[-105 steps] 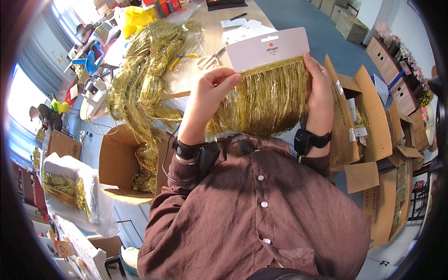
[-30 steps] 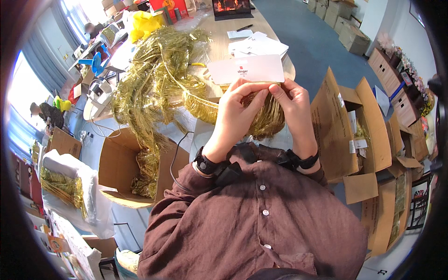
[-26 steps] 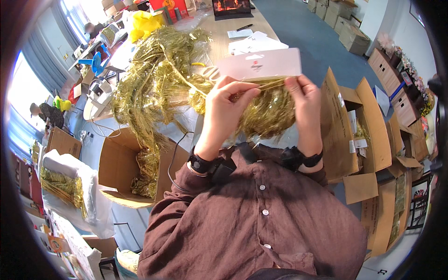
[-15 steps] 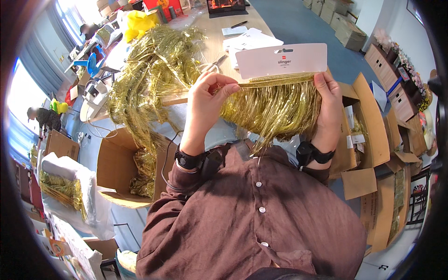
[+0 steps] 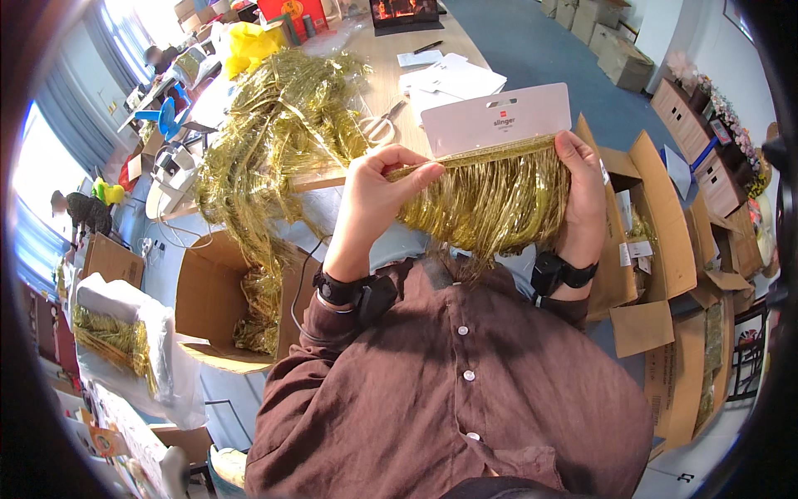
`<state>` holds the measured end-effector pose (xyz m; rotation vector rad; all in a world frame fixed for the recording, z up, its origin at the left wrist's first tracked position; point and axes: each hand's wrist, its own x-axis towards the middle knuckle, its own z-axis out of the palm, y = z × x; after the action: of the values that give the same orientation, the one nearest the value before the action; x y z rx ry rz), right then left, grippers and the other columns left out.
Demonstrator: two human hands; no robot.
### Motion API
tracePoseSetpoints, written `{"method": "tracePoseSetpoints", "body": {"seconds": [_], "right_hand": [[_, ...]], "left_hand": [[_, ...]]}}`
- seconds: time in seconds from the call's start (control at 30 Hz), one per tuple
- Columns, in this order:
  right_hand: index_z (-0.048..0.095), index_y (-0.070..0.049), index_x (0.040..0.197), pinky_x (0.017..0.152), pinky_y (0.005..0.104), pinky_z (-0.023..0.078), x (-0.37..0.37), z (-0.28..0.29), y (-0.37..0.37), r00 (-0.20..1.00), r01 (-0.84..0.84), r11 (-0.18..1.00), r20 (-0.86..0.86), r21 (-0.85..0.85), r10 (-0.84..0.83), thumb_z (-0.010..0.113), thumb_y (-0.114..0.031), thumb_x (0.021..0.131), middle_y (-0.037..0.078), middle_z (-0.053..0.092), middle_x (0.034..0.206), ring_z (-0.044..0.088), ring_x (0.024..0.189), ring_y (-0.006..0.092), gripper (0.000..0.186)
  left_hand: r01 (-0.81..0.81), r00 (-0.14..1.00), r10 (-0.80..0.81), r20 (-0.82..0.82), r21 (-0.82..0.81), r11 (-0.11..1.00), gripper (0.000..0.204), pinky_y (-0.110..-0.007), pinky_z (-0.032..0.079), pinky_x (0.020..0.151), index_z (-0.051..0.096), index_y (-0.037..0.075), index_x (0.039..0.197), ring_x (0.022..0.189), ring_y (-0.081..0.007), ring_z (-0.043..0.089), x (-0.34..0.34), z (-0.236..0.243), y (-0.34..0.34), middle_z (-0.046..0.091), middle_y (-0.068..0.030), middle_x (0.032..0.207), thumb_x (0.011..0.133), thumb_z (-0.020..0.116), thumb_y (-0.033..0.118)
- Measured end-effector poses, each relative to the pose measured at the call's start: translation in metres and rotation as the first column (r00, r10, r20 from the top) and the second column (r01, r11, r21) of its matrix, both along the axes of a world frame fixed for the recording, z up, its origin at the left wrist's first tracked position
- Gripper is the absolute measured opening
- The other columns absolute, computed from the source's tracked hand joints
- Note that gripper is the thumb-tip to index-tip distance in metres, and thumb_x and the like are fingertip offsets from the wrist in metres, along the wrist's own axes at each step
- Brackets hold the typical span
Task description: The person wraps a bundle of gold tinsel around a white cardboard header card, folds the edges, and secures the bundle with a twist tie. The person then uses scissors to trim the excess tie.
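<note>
A gold tinsel fringe garland (image 5: 490,200) hangs in front of me, its top band stretched between my two hands. My left hand (image 5: 386,183) pinches the band at its left end, thumb on top. At the other end my right hand (image 5: 578,187) grips the band, with its thumb along the fringe's edge. Behind the band stands a white header card (image 5: 499,121) with a hanging slot, tilted slightly up to the right. A large heap of loose gold tinsel (image 5: 283,125) lies on the table to the left and trails down into a cardboard box.
Scissors (image 5: 381,126) and a stack of white cards (image 5: 453,81) lie on the wooden table (image 5: 378,62). Left below stands an open cardboard box (image 5: 204,291); more open boxes (image 5: 665,224) stand at right. A plastic bag with tinsel (image 5: 120,341) is at far left. People sit farther off.
The fringe and card have dropped slightly toward me, and the card leans back more. My left hand has moved a little down and right, uncovering the scissors.
</note>
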<state>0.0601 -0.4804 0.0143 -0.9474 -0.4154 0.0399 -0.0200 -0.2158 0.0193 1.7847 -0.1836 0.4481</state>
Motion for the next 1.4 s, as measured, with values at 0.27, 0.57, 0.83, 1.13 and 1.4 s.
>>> {"method": "tracePoseSetpoints", "body": {"seconds": [0.27, 0.57, 0.83, 1.13, 1.4], "right_hand": [[0.068, 0.004, 0.104, 0.070, 0.0277, 0.058, 0.010, -0.007, 0.000, 0.993, -0.066, 0.996, -0.090, 0.056, 0.071, 0.066, -0.022, 0.096, 0.012, 0.073, 0.095, 0.071, 0.079, 0.0150, 0.027], [0.058, 0.005, 0.112, 0.072, 0.0282, 0.057, 0.039, -0.039, 0.046, 0.989, -0.080, 0.973, -0.142, -0.216, 0.049, 0.068, -0.032, 0.094, 0.012, 0.069, 0.104, 0.068, 0.081, 0.0154, 0.042], [0.068, 0.001, 0.112, 0.075, 0.0239, 0.051, 0.014, -0.031, 0.069, 0.999, -0.025, 0.917, 0.009, -0.398, 0.031, 0.070, -0.032, 0.094, 0.006, 0.070, 0.096, 0.064, 0.081, 0.0096, 0.038], [0.058, 0.001, 0.128, 0.080, 0.0207, 0.048, -0.020, -0.009, 0.063, 0.947, -0.117, 0.920, 0.237, -0.373, 0.217, 0.068, -0.029, 0.095, 0.004, 0.066, 0.102, 0.058, 0.091, 0.0063, 0.046], [0.062, 0.003, 0.117, 0.070, 0.0213, 0.044, -0.021, -0.011, 0.070, 0.959, 0.131, 0.870, 0.282, -0.475, 0.010, 0.061, -0.026, 0.100, 0.001, 0.064, 0.088, 0.053, 0.081, 0.0049, 0.033]], "left_hand": [[0.086, 0.987, -0.109, -0.119, -0.183, 0.979, 0.021, -0.021, 0.046, 0.076, 0.073, 0.001, 0.096, 0.082, -0.0042, 0.058, 0.005, -0.005, -0.004, 0.070, 0.0011, 0.087, 0.086, 0.079, 0.018], [0.205, 0.970, -0.239, -0.034, -0.410, 0.889, 0.013, -0.019, 0.044, 0.070, 0.069, 0.004, 0.086, 0.078, -0.0028, 0.057, 0.002, -0.010, -0.023, 0.068, 0.0015, 0.084, 0.088, 0.077, 0.014], [0.061, 0.987, -0.027, 0.157, -0.218, 0.974, 0.016, -0.024, 0.050, 0.076, 0.066, 0.000, 0.082, 0.086, -0.0100, 0.060, 0.011, -0.018, -0.038, 0.062, -0.0041, 0.097, 0.086, 0.077, 0.011], [0.023, 0.987, -0.013, 0.158, -0.064, 0.998, 0.012, -0.023, 0.047, 0.079, 0.072, 0.000, 0.099, 0.093, -0.0114, 0.058, 0.002, -0.008, -0.042, 0.061, -0.0049, 0.102, 0.090, 0.071, 0.008], [-0.031, 0.973, 0.019, 0.230, 0.049, 0.998, 0.013, -0.024, 0.047, 0.077, 0.073, 0.002, 0.100, 0.092, -0.0135, 0.058, 0.005, -0.003, -0.041, 0.062, -0.0062, 0.099, 0.088, 0.071, 0.008]]}}
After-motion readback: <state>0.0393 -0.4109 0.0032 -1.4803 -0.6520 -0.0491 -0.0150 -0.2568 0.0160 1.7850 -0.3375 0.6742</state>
